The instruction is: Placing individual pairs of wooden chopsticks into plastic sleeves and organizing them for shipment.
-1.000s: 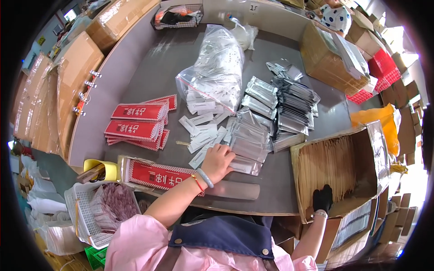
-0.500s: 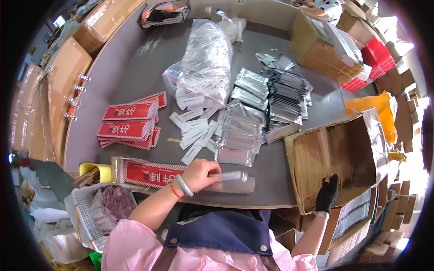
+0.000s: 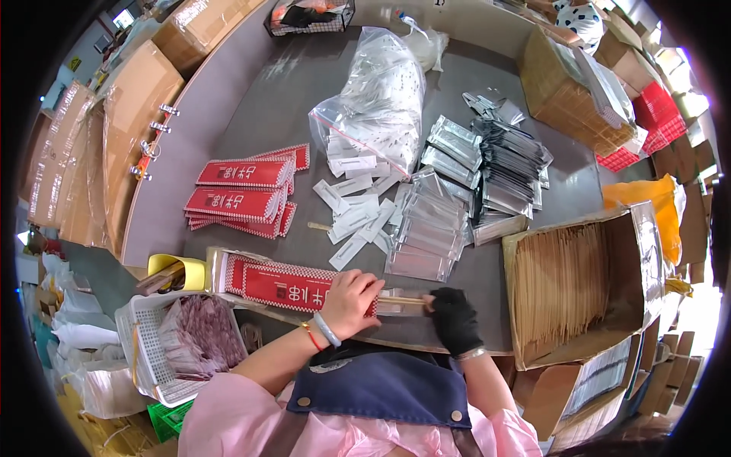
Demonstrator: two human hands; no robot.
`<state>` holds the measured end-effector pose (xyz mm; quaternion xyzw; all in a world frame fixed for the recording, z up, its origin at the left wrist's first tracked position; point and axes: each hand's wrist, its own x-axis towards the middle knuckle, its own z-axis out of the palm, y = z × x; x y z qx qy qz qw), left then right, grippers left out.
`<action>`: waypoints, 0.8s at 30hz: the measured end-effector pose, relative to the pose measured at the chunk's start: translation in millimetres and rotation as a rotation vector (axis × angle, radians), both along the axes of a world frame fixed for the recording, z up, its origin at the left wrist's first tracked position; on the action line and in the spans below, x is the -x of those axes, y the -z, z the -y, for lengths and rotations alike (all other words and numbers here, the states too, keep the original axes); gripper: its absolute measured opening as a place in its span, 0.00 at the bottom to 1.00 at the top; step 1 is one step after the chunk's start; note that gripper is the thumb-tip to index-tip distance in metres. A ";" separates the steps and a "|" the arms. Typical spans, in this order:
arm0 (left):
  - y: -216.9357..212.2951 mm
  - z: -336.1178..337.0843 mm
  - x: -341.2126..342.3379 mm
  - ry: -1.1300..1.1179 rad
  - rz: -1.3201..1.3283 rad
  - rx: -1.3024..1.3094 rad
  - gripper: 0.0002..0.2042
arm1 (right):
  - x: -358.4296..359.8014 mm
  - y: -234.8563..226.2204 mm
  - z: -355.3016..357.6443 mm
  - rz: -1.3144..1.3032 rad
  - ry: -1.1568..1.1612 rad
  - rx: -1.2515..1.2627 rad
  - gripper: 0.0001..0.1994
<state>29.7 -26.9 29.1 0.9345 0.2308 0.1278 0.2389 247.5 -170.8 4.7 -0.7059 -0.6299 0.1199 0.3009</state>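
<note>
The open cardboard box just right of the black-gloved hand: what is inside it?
Inside the open cardboard box, thin tan sticks lie packed side by side, with bare cardboard showing to their right. The top ones cover whatever lies beneath, so their depth cannot be told.

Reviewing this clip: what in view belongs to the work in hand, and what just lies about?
Seemingly in use:
red printed wrapper under the left hand
wooden sticks in the gloved right hand
clear packets
open stick box

Apparently lying about:
wire basket
yellow container
orange plastic bag
</note>
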 end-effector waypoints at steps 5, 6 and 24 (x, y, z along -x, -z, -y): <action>10.4 -1.9 -5.4 0.071 -0.025 -0.048 0.35 | 17.9 14.5 0.3 -0.252 0.236 0.140 0.09; 13.1 -2.3 -11.7 0.107 -0.005 -0.019 0.34 | 41.0 1.6 -16.7 -0.461 0.141 0.141 0.12; -30.4 -88.7 36.0 -0.305 -0.028 -0.339 0.23 | 1.3 -54.0 -7.0 0.143 0.164 0.130 0.31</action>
